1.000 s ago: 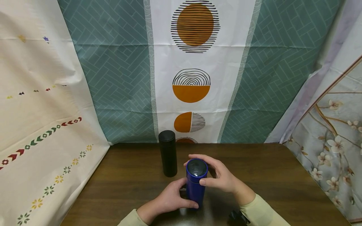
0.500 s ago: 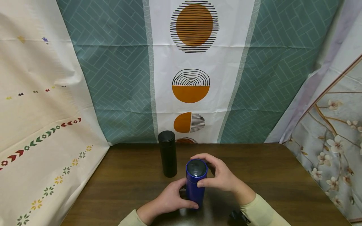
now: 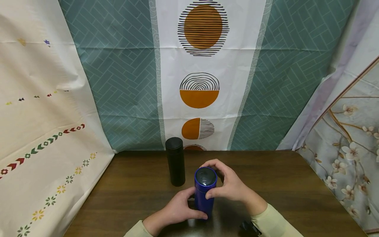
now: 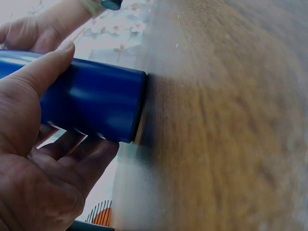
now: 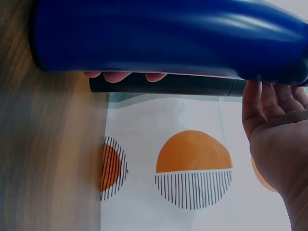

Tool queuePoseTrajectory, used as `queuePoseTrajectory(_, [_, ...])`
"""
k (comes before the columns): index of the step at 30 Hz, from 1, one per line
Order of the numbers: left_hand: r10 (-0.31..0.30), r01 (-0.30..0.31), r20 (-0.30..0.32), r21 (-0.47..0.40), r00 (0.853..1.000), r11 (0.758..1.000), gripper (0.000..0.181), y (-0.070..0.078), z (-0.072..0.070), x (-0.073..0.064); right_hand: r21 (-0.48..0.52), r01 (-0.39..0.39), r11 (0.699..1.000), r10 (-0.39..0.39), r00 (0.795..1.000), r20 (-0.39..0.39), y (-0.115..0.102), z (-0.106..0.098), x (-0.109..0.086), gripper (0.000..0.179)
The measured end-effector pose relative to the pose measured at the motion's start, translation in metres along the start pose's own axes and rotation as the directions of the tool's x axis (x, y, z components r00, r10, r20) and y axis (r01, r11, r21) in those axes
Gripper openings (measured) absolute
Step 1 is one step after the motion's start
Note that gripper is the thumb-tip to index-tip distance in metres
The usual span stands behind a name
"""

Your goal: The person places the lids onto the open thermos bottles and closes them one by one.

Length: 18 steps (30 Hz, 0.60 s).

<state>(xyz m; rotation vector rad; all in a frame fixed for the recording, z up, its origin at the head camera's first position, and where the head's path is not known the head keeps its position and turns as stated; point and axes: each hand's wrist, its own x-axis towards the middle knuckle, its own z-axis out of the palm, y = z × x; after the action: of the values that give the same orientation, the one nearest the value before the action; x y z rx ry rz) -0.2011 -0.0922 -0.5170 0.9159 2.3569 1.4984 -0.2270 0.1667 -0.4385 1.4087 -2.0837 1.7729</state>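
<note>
A blue thermos bottle [image 3: 203,202] with a dark-topped lid [image 3: 205,176] stands upright on the table before me. My left hand [image 3: 180,208] grips its lower body, thumb in front and fingers round the back; the left wrist view shows that thumb and curled fingers on the blue wall [image 4: 106,98], close above the base. Higher up, my right hand [image 3: 229,185] holds the bottle at its lid, thumb at the front and fingers behind. Those fingers partly vanish behind the lid in the right wrist view, where the bottle [image 5: 144,38] crosses the top.
A slim black bottle [image 3: 176,166] stands upright behind and left of the blue one. The brown wooden table [image 3: 127,194] ends at a patterned cloth [image 3: 124,82] at the back. More cloths hang at both sides. A dark object [image 3: 248,227] lies by the right sleeve.
My right thumb has shifted slightly left across the front of the lid, and the fingers behind have moved right, a small turn round the top. The left hand keeps its place.
</note>
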Motion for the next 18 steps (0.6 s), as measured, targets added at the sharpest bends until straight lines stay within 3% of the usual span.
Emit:
queuePoseTrajectory(4, [-0.012,0.012,0.0,-0.001,1.0,1.0,0.066,0.0003,-0.0002,-0.0002,0.022,0.012,1.0,-0.013,0.999,0.031,0.0011,-0.0006,-0.0001,0.075])
queuePoseTrajectory(11, [-0.019,0.019,-0.016,0.003,1.0,1.0,0.065,0.0034,-0.0001,-0.0009,0.104,0.141,0.985,-0.154,0.979,0.134,0.0035,-0.0018,0.0037,0.073])
queuePoseTrajectory(18, [-0.026,0.026,-0.012,-0.006,1.0,1.0,0.065,0.004,-0.0006,-0.001,0.07,0.132,0.989,-0.14,0.984,0.113,0.0019,-0.0033,0.0028,0.067])
